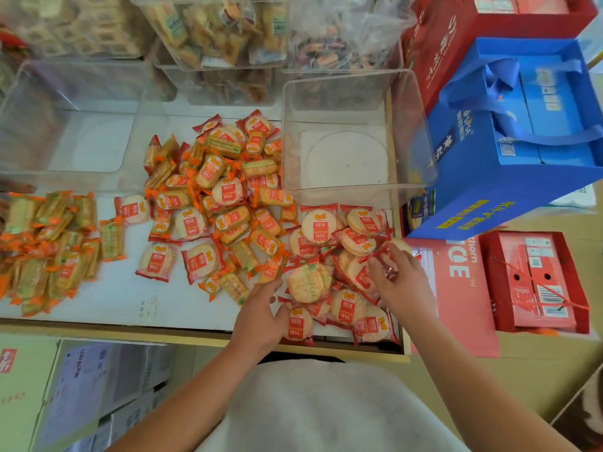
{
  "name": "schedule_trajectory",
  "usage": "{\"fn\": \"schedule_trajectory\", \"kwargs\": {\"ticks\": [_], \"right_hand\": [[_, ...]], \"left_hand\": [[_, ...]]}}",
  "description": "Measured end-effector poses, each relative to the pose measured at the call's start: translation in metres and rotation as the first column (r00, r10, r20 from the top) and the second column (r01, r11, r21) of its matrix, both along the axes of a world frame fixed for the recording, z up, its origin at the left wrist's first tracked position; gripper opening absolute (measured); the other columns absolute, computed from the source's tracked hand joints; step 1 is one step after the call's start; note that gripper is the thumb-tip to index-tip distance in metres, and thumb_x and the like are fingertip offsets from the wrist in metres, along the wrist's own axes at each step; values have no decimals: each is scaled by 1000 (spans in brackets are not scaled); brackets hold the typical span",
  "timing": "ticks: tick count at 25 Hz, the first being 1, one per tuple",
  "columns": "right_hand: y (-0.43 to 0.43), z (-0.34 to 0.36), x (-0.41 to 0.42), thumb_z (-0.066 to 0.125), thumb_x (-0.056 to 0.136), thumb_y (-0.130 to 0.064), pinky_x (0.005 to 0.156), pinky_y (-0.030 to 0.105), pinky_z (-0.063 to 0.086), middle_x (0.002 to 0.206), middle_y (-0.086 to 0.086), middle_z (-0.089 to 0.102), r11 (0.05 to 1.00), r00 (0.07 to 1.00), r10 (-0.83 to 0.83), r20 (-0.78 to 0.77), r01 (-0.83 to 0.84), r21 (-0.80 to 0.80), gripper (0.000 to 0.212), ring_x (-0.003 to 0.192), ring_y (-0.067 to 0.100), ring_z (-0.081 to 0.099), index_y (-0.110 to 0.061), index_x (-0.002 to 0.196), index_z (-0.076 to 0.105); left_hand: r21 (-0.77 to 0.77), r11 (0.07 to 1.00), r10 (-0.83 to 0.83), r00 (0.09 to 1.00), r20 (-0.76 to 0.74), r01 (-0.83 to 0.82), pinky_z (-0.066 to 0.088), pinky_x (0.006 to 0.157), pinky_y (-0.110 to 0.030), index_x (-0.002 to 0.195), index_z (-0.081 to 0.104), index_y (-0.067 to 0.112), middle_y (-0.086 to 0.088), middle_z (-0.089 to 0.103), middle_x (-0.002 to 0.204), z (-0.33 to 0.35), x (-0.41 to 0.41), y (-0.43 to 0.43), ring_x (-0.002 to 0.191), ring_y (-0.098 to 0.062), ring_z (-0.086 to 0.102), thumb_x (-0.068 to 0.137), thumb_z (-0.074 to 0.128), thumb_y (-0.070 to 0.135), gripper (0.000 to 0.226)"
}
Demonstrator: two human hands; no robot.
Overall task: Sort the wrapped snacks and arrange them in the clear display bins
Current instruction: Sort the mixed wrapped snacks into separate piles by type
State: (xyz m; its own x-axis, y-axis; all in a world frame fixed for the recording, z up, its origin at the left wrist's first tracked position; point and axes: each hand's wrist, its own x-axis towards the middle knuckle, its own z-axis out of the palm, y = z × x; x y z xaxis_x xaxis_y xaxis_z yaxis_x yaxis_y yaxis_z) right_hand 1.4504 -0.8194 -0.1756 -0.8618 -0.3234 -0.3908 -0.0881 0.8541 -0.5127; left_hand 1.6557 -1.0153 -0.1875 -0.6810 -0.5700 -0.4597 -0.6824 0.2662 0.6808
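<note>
A heap of round rice crackers in red-edged wrappers (326,282) lies at the table's front right. My left hand (261,316) rests against the heap's left side, fingers spread and touching the packs. My right hand (399,282) lies on the heap's right side and pinches the red wrapper of a round cracker pack (362,275). A mixed pile of round and rectangular orange-wrapped snacks (222,190) covers the table's middle. Sorted rectangular orange packs (49,252) lie at the far left. Just behind the heap stands an empty clear bin (411,132); another empty clear bin (32,132) stands back left.
Filled clear bins (212,31) line the back. A blue gift bag (489,177) and red boxes (535,282) crowd the right side beyond the table edge. The table's front edge (146,332) runs below my hands, with cartons (81,386) underneath at left.
</note>
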Motion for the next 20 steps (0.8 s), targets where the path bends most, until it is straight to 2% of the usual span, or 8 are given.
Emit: {"fn": "schedule_trajectory", "kwargs": {"ticks": [4,7,10,12,14,16,18,20], "right_hand": [[-18,26,31,51,96,-64,101,46,49,151,-3,50,995,978,99,-183,-96,26,61,136,24,48,-27,145,53],[-58,40,72,54,98,-57,91,37,55,127,-7,65,937,934,249,-256,-299,-179,45,117,14,59,-24,123,70],[-104,31,110,60,97,-48,78,31,58,109,-12,69,847,901,401,-166,-433,-307,32,100,7,65,-23,110,75],[-129,19,127,62,98,-44,85,32,57,120,-10,66,844,887,461,-22,-446,-297,34,109,11,64,-24,123,71],[-152,8,136,63,99,-39,101,35,52,143,-3,55,860,890,456,-24,-447,-246,44,131,18,53,-21,139,60],[-181,2,135,64,99,-37,115,41,41,158,4,40,879,901,421,-103,-434,-200,54,147,24,35,-21,148,50],[-209,-3,128,61,99,-39,123,48,28,167,10,25,916,922,385,-45,-387,-104,63,155,30,18,-22,155,39],[-232,-12,123,57,99,-43,126,51,18,169,12,17,933,937,347,49,-350,86,69,157,36,8,-20,159,30]], "left_hand": [[-37,999,19,1000,18,-18,52,92,-29,142,54,24,10,56,133,-3,28,-13,110,-9,58,97,66,28,47],[-50,997,56,998,11,-56,56,84,-28,135,61,24,8,61,127,-10,59,-27,97,-4,61,96,66,23,39],[-90,991,101,995,19,-99,57,83,-31,132,63,17,2,63,125,-15,85,-50,98,-12,64,94,69,19,38],[-190,979,86,995,42,-76,54,91,-32,136,60,17,1,60,133,-17,91,-77,113,-19,62,94,68,20,43],[-344,931,-109,992,56,122,49,103,-37,144,55,21,-2,51,148,-18,84,-103,132,-24,50,93,66,19,52],[-436,808,-410,910,64,395,42,112,-45,148,50,22,-7,42,159,-20,71,-124,144,-30,39,87,67,14,65],[-409,676,-619,773,135,613,32,120,-53,153,44,23,-11,31,166,-27,66,-132,153,-38,26,81,67,12,76],[-373,572,-702,671,237,730,26,121,-54,155,38,27,-10,20,170,-36,74,-140,155,-40,17,76,70,13,86]]}}
